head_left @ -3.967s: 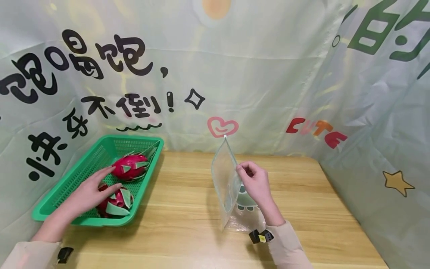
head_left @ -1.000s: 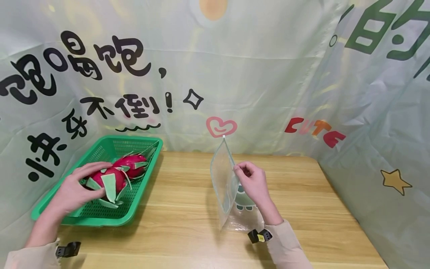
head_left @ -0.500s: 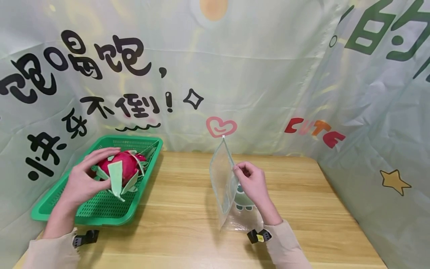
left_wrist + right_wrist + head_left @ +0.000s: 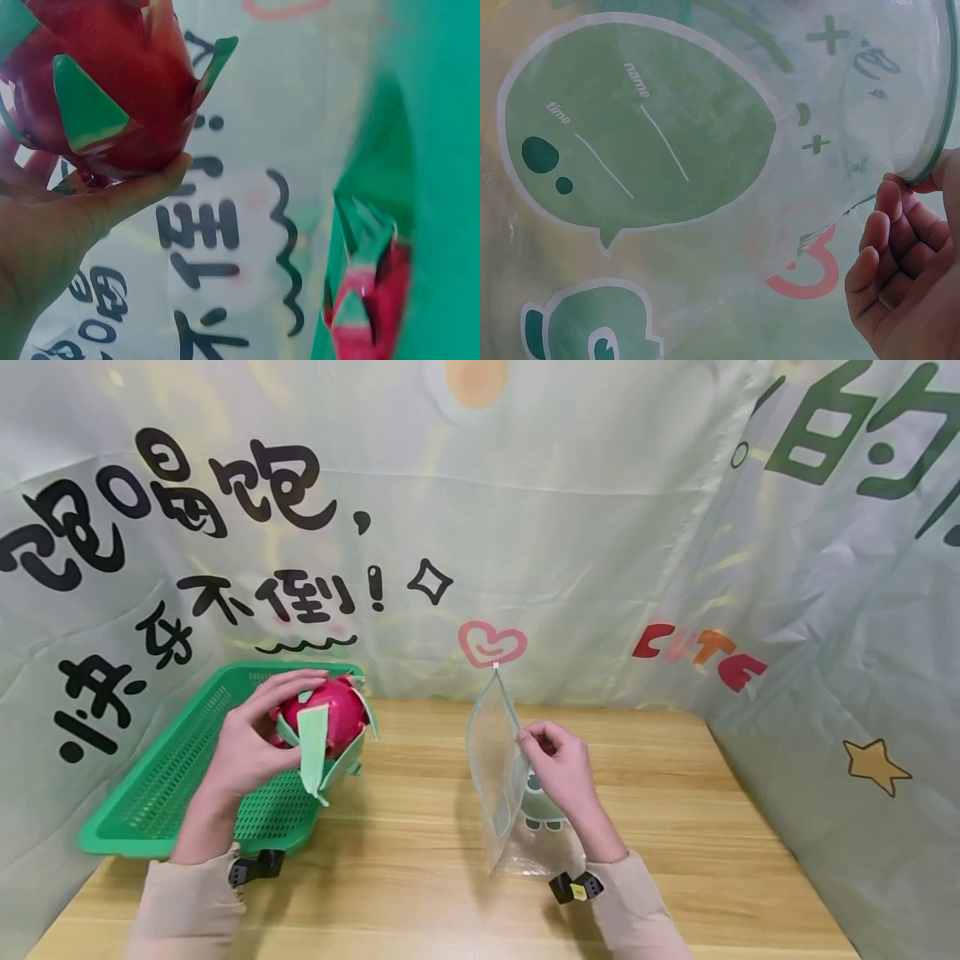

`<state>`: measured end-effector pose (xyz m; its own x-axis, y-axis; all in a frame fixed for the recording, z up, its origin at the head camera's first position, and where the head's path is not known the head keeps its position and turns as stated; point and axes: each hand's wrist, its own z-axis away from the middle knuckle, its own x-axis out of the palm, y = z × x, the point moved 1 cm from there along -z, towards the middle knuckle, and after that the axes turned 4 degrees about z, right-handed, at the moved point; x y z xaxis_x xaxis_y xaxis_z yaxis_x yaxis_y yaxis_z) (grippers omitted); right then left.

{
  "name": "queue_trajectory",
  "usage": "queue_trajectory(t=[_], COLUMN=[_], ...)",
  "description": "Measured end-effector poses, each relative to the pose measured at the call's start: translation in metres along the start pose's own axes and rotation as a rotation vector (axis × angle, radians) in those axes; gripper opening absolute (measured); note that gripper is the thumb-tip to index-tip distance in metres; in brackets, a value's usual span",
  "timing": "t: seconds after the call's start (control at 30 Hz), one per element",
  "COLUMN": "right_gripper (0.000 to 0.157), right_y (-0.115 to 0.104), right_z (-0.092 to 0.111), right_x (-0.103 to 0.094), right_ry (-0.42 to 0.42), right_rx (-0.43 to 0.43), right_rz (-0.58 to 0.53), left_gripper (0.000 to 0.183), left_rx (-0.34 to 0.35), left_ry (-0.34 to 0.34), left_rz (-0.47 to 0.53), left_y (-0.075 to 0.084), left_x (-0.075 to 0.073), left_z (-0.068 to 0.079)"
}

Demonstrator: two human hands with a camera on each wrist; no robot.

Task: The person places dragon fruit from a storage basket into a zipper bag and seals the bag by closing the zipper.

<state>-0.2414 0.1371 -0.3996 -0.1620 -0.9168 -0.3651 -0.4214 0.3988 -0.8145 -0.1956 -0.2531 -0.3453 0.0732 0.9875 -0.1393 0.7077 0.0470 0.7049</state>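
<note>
Dragon fruit [image 4: 342, 717] is gripped by the left hand [image 4: 251, 745].

Hung around a wood-grain table [image 4: 420, 902], a pale cloth backdrop [image 4: 585, 535], wrinkled at right; printed across the far left, black characters [image 4: 294, 595] above a wavy black line [image 4: 306, 646], near an outlined four-pointed star [image 4: 431, 581]; at far centre, a pink heart [image 4: 490, 652] well below an orange disc [image 4: 477, 381]; at right, multicoloured letters reading "CUTE" [image 4: 712, 647], large green characters [image 4: 881, 453] higher up and a yellow star [image 4: 876, 766] lower down
</note>
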Motion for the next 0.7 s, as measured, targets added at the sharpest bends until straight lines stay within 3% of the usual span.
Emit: queue_trajectory(t=[0.23, 0.4, 0.7], right_gripper=[0.009, 0.008, 0.009], right_y=[-0.002, -0.002, -0.006], right_z=[0.0, 0.0, 0.002], right_x=[0.0, 0.001, 0.002], right_ry=[0.004, 0.0, -0.007], right_rx=[-0.001, -0.005, -0.021], right_rz=[0.0, -0.006, -0.013], left_gripper=[0.073, 0.071, 0.068], left_rx=[0.049, 0.134, 0.211], left_ry=[-0.027, -0.035, -0.014], left_rz=[0.088, 0.104, 0.184], left_y=[-0.001, -0.006, -0.012], left_x=[0.027, 0.047, 0.091], left_z=[-0.009, -0.018, -0.034])
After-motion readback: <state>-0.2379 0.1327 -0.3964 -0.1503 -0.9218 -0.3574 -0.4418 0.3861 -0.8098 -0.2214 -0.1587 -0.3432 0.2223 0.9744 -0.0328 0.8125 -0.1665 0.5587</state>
